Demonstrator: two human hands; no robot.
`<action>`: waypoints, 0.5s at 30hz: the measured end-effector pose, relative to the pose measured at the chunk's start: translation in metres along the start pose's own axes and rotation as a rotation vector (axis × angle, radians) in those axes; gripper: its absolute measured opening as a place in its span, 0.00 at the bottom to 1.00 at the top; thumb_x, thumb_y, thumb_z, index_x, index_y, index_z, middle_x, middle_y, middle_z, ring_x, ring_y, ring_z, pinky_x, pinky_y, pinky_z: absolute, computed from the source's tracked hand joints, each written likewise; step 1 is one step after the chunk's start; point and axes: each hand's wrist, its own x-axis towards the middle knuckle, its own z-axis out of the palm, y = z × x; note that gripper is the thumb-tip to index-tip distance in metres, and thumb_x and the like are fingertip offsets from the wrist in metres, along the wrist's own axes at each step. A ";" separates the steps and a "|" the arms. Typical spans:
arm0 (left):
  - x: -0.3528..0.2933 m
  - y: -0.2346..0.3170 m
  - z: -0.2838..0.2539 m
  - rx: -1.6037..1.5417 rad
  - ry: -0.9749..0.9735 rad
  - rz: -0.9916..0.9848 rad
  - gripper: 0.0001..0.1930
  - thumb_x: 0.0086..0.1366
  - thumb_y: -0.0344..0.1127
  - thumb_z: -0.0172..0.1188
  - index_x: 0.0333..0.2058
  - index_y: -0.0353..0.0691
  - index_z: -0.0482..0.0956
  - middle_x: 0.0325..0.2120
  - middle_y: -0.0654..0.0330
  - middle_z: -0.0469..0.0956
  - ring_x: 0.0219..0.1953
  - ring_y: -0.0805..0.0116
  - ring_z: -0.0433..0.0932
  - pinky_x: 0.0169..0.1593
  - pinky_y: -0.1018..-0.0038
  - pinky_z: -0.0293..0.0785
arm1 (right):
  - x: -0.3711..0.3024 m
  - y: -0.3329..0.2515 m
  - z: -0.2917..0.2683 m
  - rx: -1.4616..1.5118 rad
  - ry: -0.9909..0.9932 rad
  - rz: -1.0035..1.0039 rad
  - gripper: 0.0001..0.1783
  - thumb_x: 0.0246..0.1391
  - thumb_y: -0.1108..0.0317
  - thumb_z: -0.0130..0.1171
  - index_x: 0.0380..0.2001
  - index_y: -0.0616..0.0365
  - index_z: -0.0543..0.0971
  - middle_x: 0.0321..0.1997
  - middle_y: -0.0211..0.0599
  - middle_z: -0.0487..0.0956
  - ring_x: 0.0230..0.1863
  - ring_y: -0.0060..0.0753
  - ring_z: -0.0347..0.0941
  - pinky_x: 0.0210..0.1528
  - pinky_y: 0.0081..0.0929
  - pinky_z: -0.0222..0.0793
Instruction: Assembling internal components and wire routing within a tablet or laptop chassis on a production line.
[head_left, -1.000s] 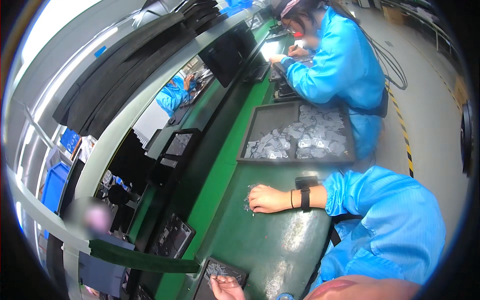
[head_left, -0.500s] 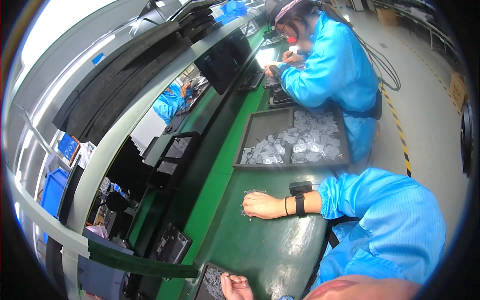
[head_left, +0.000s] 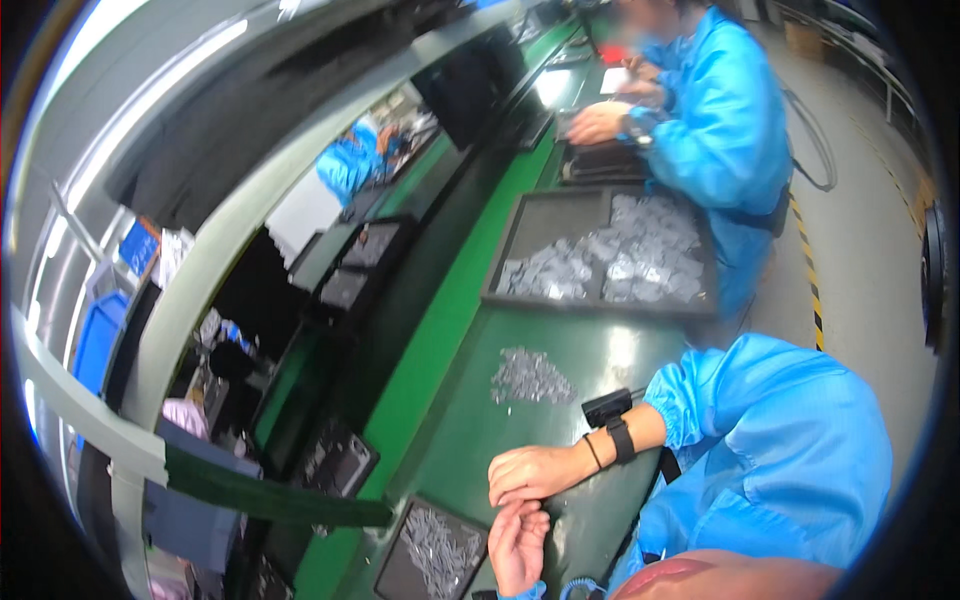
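Note:
My right hand [head_left: 535, 473] reaches in from the right, fingers curled down, with a wristband and a small black box-shaped device [head_left: 608, 407] at the wrist. Just below, my left hand [head_left: 518, 545] is turned palm up with its fingers bent in. The fingertips of both hands meet over the green bench top [head_left: 590, 345]; whatever they pinch is hidden or too small to name. Beyond my right hand lies a loose pile of small grey parts [head_left: 533, 376]. Beside my left hand sits a small dark tray [head_left: 403, 573] holding narrow grey strips [head_left: 440, 550].
Farther along stands a large dark divided tray [head_left: 548, 220] with flat grey pieces [head_left: 645, 255]. Past it a co-worker in a blue smock [head_left: 725, 110] works at the bench. A dark green bar [head_left: 280, 502] and a pale curved frame [head_left: 155, 410] border the left side.
My right hand has left the grey pile and come to my left hand, uncovering the pile. My left hand has moved up and right, away from the small tray. The view has shifted slightly.

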 end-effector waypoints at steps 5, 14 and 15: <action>0.007 0.005 0.015 0.001 0.044 0.061 0.15 0.70 0.36 0.50 0.51 0.34 0.70 0.36 0.56 0.77 0.32 0.69 0.75 0.38 0.75 0.74 | -0.007 0.009 -0.008 0.027 0.036 0.185 0.03 0.56 0.70 0.56 0.32 0.57 0.78 0.33 0.34 0.76 0.40 0.39 0.71 0.43 0.33 0.69; 0.004 -0.001 -0.007 -0.052 -0.038 0.052 0.17 0.69 0.32 0.50 0.53 0.30 0.70 0.42 0.49 0.77 0.38 0.63 0.79 0.42 0.71 0.76 | -0.002 0.002 -0.010 0.005 -0.041 0.105 0.07 0.52 0.73 0.59 0.35 0.59 0.79 0.32 0.35 0.76 0.40 0.39 0.71 0.44 0.32 0.70; 0.004 0.000 -0.007 -0.044 -0.046 0.047 0.17 0.69 0.32 0.50 0.53 0.30 0.70 0.42 0.49 0.77 0.38 0.63 0.79 0.42 0.71 0.76 | -0.002 0.002 -0.010 0.015 -0.047 0.106 0.07 0.52 0.73 0.59 0.35 0.59 0.79 0.32 0.35 0.76 0.40 0.39 0.71 0.44 0.32 0.70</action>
